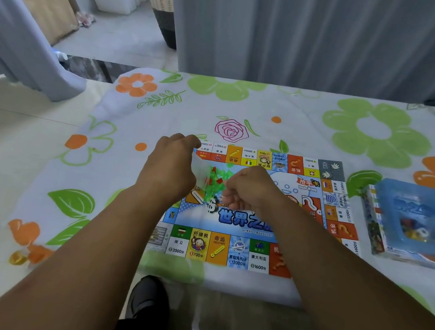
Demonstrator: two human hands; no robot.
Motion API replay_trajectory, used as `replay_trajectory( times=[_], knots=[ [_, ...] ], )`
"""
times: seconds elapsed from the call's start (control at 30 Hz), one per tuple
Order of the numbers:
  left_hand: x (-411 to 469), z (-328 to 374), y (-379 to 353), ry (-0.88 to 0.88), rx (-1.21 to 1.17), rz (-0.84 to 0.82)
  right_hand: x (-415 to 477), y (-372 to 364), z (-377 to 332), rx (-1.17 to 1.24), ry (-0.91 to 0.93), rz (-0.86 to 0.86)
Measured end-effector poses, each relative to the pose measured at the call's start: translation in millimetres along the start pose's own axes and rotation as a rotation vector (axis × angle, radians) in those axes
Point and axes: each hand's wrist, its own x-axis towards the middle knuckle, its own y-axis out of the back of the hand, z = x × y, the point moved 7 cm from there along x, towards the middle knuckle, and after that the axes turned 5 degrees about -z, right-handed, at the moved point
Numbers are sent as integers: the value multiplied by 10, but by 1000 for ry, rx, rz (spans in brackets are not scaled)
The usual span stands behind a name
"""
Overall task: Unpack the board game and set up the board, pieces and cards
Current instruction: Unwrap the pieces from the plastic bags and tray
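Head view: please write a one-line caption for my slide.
Over the board, the left hand and right hand grip a clear bag of green and red pieces; game box nearby.

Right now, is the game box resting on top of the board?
No, the game box lies on the tablecloth, right of the board.

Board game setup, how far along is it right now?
Done: the board lies unfolded on the flowered tablecloth. In hand: the left hand and right hand both grip a clear bag of green and red pieces above the board, apparently opening it. Left: no pieces or cards are laid out yet, and the blue box at the right shows more small pieces through its window.
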Motion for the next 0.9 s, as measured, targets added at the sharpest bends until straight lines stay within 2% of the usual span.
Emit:
replay_trajectory(
  times=[0.13,0.3,0.43,0.53,0.73,0.9],
  knots=[
    [3,-24,110,6,-42,42,-43,13,-22,3,1,-8],
    [-23,-38,215,39,-298,109,-131,-16,-97,152,-3,-72],
    [-51,58,164,22,-430,50,-160,8,-131,397,-5,-138],
    [-67,159,89,13,-591,-42,-184,120,-175,504,63,-84],
    [-69,270,-269,332,-1240,-235,-323,487,-134,534,117,15],
    [-49,533,-428,310,-1256,-215,-457,828,-40,547,128,79]
  ],
)
